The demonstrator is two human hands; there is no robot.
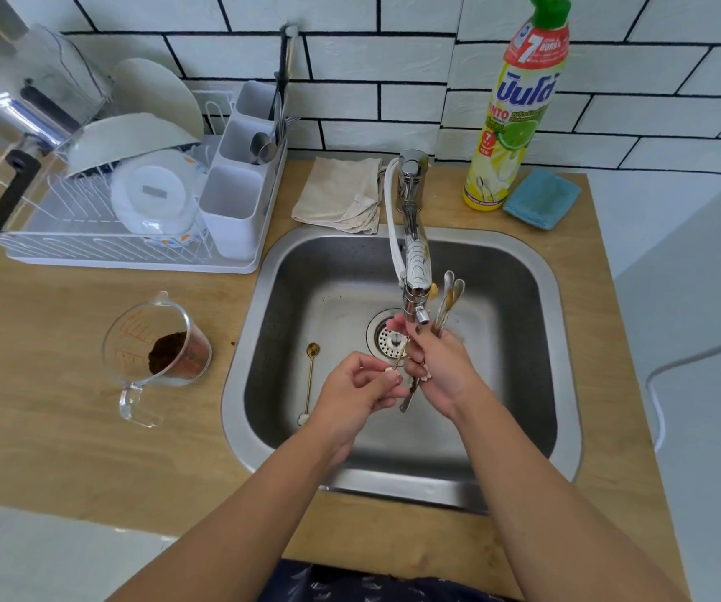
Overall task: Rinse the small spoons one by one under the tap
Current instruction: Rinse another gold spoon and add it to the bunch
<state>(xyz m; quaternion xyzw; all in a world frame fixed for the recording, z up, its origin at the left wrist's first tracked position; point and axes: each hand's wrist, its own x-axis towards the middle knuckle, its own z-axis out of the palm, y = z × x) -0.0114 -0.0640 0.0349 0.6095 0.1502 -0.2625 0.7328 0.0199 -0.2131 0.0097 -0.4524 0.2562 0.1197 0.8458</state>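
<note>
- Spoons point(447, 304): bunch gripped in right hand point(441, 367), bowls up, just right of tap point(415, 271), over sink point(523, 254).
- Left hand point(360, 391): fingers curled, pinching end of one thin gold spoon point(401, 357) below the spout.
- Loose spoon point(311, 380) lies on sink floor, left of drain point(389, 338).
- Water flow: cannot tell.
</note>
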